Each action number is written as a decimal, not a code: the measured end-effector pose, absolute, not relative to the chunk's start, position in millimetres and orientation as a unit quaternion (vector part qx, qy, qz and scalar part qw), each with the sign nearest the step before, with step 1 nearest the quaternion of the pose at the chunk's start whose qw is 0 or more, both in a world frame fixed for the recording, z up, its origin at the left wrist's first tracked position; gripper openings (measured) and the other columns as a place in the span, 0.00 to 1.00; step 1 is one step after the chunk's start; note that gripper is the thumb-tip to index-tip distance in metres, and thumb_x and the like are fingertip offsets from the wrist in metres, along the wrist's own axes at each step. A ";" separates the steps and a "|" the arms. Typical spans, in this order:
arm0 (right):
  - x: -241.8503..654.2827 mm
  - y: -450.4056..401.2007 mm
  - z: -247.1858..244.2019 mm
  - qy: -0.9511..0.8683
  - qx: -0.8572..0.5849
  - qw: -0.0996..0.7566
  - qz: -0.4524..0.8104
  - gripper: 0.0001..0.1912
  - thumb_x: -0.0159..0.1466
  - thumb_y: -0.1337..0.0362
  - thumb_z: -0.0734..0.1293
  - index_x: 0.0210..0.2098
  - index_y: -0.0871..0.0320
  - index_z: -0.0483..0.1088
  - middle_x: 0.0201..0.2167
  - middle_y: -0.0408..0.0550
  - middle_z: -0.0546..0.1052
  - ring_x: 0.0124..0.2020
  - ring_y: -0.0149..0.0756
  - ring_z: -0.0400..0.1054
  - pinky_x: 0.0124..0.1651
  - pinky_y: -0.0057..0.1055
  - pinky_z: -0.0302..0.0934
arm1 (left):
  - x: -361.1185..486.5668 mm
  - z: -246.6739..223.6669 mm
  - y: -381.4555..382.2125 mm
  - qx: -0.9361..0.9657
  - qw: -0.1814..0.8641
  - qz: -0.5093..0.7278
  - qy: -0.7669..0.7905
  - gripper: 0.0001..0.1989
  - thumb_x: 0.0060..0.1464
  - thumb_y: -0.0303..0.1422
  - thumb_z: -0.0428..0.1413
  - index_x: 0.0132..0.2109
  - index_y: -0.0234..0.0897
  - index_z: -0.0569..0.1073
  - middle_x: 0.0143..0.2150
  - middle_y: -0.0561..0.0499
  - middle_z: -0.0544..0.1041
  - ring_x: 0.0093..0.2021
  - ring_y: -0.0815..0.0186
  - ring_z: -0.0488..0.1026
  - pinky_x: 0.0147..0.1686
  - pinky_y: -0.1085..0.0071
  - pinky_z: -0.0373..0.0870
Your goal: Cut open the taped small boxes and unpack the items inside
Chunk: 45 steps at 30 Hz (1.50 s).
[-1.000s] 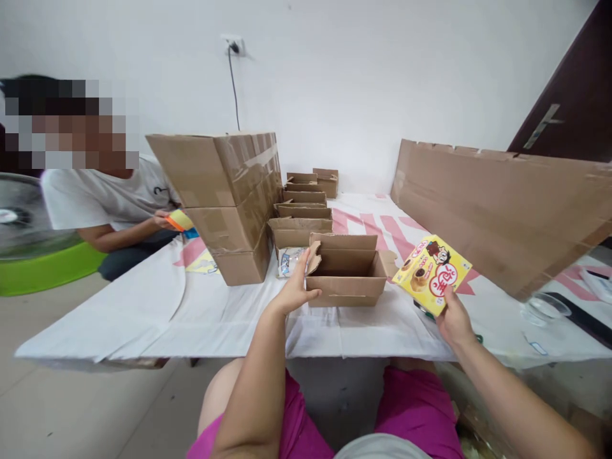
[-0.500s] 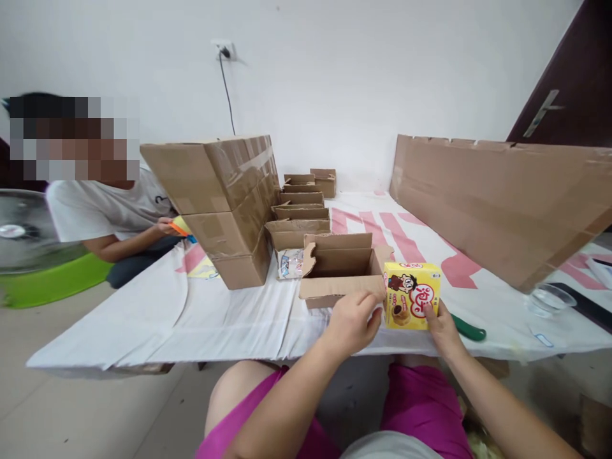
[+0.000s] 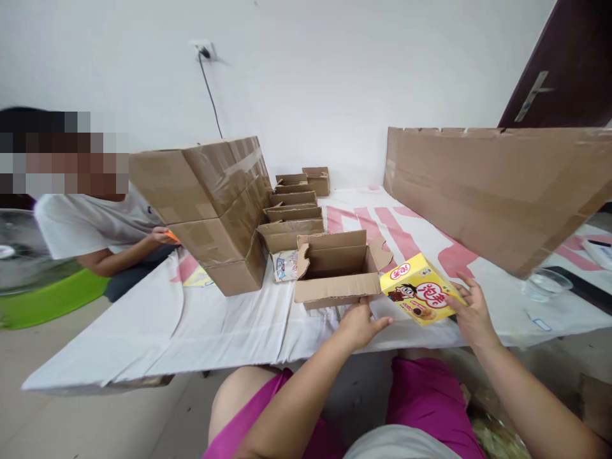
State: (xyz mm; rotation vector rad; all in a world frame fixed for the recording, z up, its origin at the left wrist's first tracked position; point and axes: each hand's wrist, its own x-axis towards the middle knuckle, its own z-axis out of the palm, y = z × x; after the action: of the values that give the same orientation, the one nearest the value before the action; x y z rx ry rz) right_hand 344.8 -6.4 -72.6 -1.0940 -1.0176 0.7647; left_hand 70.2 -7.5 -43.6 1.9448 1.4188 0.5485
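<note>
One yellow box (image 3: 419, 297) (three stacked cartons (image 3: 210, 210))
</note>
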 end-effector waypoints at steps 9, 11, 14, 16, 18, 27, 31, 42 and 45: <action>344.3 -14.2 -106.2 -0.491 -0.502 0.615 0.358 0.43 0.48 0.50 0.76 0.58 0.48 0.56 0.46 0.48 0.74 0.47 0.43 0.72 0.46 0.39 0.71 | 74.5 -59.2 -2.9 0.737 0.376 0.227 0.513 0.39 0.50 0.47 0.59 0.64 0.37 0.56 0.48 0.42 0.76 0.46 0.54 0.74 0.44 0.63 0.70; 345.3 -16.7 -111.2 -0.494 -0.514 0.606 0.353 0.43 0.47 0.51 0.76 0.58 0.49 0.57 0.50 0.50 0.72 0.50 0.44 0.71 0.50 0.39 0.70 | 75.9 -62.7 -2.3 0.743 0.378 0.256 0.490 0.39 0.52 0.45 0.59 0.65 0.38 0.53 0.48 0.42 0.76 0.46 0.56 0.74 0.45 0.63 0.70; 344.7 -18.7 -118.3 -0.498 -0.524 0.588 0.361 0.46 0.44 0.52 0.78 0.58 0.51 0.58 0.57 0.53 0.68 0.54 0.46 0.68 0.53 0.41 0.68 | 77.0 -65.5 -1.5 0.744 0.379 0.285 0.471 0.38 0.53 0.42 0.59 0.66 0.39 0.51 0.48 0.44 0.75 0.45 0.59 0.74 0.45 0.64 0.70; 342.0 -19.1 -122.9 -0.498 -0.519 0.584 0.377 0.48 0.43 0.53 0.79 0.59 0.52 0.56 0.58 0.55 0.67 0.55 0.47 0.67 0.54 0.43 0.67 | 77.0 -67.7 -0.6 0.742 0.379 0.295 0.469 0.38 0.54 0.41 0.58 0.65 0.39 0.50 0.47 0.44 0.76 0.43 0.61 0.74 0.45 0.63 0.70; 338.4 -19.3 -126.8 -0.495 -0.515 0.585 0.384 0.50 0.44 0.54 0.78 0.61 0.53 0.54 0.58 0.56 0.68 0.55 0.47 0.68 0.55 0.45 0.66 | 76.8 -71.9 0.5 0.736 0.379 0.309 0.469 0.38 0.54 0.40 0.59 0.66 0.38 0.49 0.46 0.45 0.76 0.42 0.61 0.74 0.45 0.63 0.70; 360.9 -8.4 -92.2 -0.497 -0.464 0.595 0.428 0.34 0.47 0.51 0.77 0.49 0.55 0.65 0.48 0.53 0.77 0.48 0.47 0.73 0.51 0.44 0.69 | 106.2 -77.8 9.0 0.620 0.534 0.442 0.367 0.38 0.52 0.50 0.58 0.61 0.39 0.52 0.58 0.37 0.69 0.40 0.62 0.78 0.37 0.68 0.72; 392.6 31.3 -43.3 -0.528 -0.453 0.611 0.377 0.30 0.48 0.50 0.75 0.47 0.54 0.67 0.49 0.52 0.77 0.49 0.46 0.72 0.51 0.44 0.69 | 148.5 -52.1 34.8 0.525 0.601 0.489 0.354 0.38 0.48 0.51 0.60 0.59 0.40 0.55 0.51 0.41 0.73 0.33 0.64 0.79 0.29 0.74 0.70; 416.6 80.5 -7.0 -0.567 -0.460 0.590 0.345 0.33 0.47 0.51 0.75 0.49 0.54 0.68 0.50 0.53 0.76 0.50 0.49 0.71 0.54 0.49 0.66 | 192.2 -34.9 67.6 0.496 0.631 0.478 0.357 0.38 0.44 0.45 0.64 0.56 0.44 0.53 0.54 0.44 0.69 0.28 0.69 0.78 0.27 0.76 0.68; 414.4 50.4 -46.1 -0.592 -0.455 0.530 0.402 0.36 0.45 0.51 0.77 0.50 0.54 0.66 0.51 0.53 0.76 0.51 0.50 0.71 0.51 0.45 0.69 | 152.1 -70.7 35.0 0.515 0.639 0.428 0.379 0.39 0.42 0.48 0.64 0.54 0.42 0.53 0.44 0.47 0.74 0.26 0.69 0.77 0.26 0.75 0.68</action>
State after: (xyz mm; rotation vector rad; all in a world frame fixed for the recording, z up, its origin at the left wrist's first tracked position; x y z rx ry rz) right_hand 414.4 50.4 -46.1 -1.0874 -1.4128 0.9604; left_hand 152.1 35.0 -70.7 1.1743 0.8657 0.9756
